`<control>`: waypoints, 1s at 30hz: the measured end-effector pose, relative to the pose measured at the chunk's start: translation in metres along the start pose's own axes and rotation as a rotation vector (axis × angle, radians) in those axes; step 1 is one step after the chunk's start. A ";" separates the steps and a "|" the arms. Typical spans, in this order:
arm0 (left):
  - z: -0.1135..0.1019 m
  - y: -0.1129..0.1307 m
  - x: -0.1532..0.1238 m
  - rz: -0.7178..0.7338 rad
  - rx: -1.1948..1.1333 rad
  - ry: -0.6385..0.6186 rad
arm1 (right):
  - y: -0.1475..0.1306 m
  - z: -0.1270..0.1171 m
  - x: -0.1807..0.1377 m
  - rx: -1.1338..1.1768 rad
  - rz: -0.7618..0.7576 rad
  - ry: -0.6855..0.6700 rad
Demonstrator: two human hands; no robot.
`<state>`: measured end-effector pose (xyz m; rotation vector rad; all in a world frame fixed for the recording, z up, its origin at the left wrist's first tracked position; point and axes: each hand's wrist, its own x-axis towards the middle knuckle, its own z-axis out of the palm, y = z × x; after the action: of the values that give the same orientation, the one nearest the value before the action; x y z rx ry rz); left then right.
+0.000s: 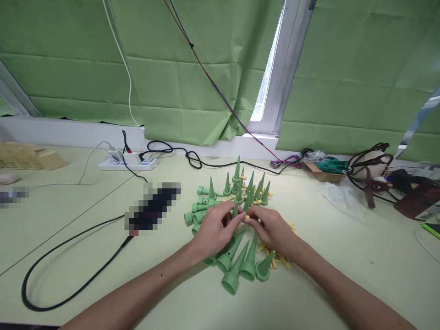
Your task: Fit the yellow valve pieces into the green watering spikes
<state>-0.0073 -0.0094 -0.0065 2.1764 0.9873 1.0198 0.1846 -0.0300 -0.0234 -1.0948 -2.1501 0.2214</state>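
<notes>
Over a cluster of green plastic cones, my left hand point(217, 228) is closed around a green spike point(235, 211), whose tip points up between the fingers. My right hand point(271, 224) pinches a small yellow plastic piece point(247, 217) against it. The fingertips of both hands meet, so I cannot tell whether the two parts are joined. Nearer to me lie several loose green spikes point(234, 273) with open, wide caps. Behind the hands, more green spikes point(265, 195) stand upright, some with yellow pieces at their bases. Loose yellow pieces point(282, 261) lie partly hidden under my right forearm.
A blurred dark device point(153, 211) with a looped black cable lies to the left. A white power strip point(129, 164) sits near the wall. At the right are a cardboard box point(321, 172), a clear plastic bag point(343, 197) and a bag with brown straps point(373, 167).
</notes>
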 end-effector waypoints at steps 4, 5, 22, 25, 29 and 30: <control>0.000 0.001 0.000 -0.002 -0.002 0.004 | 0.000 0.000 0.001 0.002 0.014 0.008; 0.000 0.001 0.000 -0.004 -0.003 0.005 | 0.000 0.000 0.001 0.011 0.020 0.011; 0.000 0.001 0.000 -0.007 0.021 0.009 | -0.001 0.000 0.000 -0.001 0.002 0.004; 0.000 0.001 0.000 -0.013 0.017 0.010 | -0.001 0.000 0.000 -0.004 0.014 -0.004; -0.002 0.002 0.000 -0.017 -0.006 0.007 | -0.002 -0.001 0.001 0.025 0.025 0.010; -0.002 0.003 0.000 -0.017 -0.014 0.008 | -0.002 -0.001 0.001 0.033 0.022 0.015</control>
<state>-0.0077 -0.0105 -0.0032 2.1511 0.9978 1.0259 0.1838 -0.0308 -0.0215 -1.0981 -2.1149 0.2576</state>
